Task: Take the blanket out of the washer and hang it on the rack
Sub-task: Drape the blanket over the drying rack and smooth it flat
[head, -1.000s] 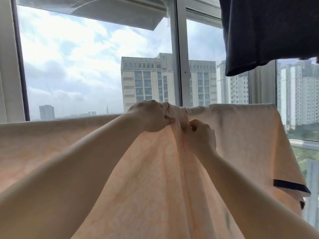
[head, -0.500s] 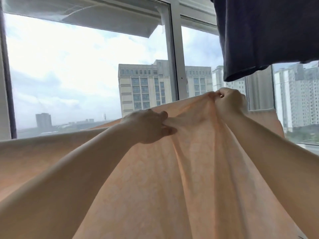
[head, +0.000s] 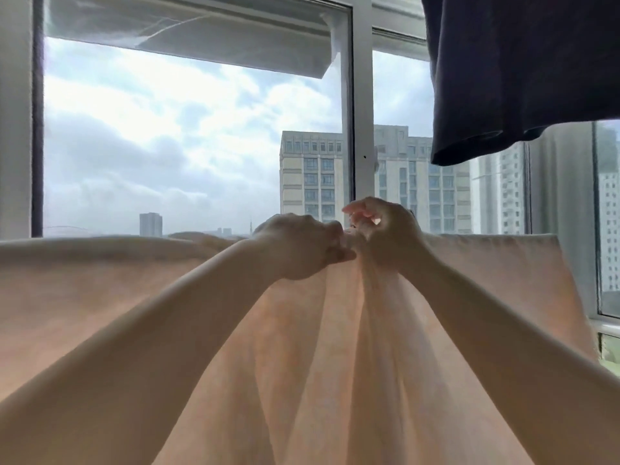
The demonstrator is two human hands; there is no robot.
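Note:
A pale peach blanket (head: pixel 100 290) hangs draped in front of me, its top fold running level across the view; the rack under it is hidden by the cloth. My left hand (head: pixel 302 246) grips a bunch of the blanket at the top fold near the middle. My right hand (head: pixel 382 229) is right beside it, fingers curled at the same gathered pleats, and appears to pinch the cloth. Long folds run down from both hands.
A dark navy garment (head: pixel 520 72) hangs from above at the upper right, close over the blanket's right end. Behind the blanket stands a large window with a white frame post (head: pixel 362 129). Buildings and sky lie beyond the glass.
My right hand, which had pulled the cloth up and to the right, has come back left and down beside my left hand. The blanket's top fold has settled level.

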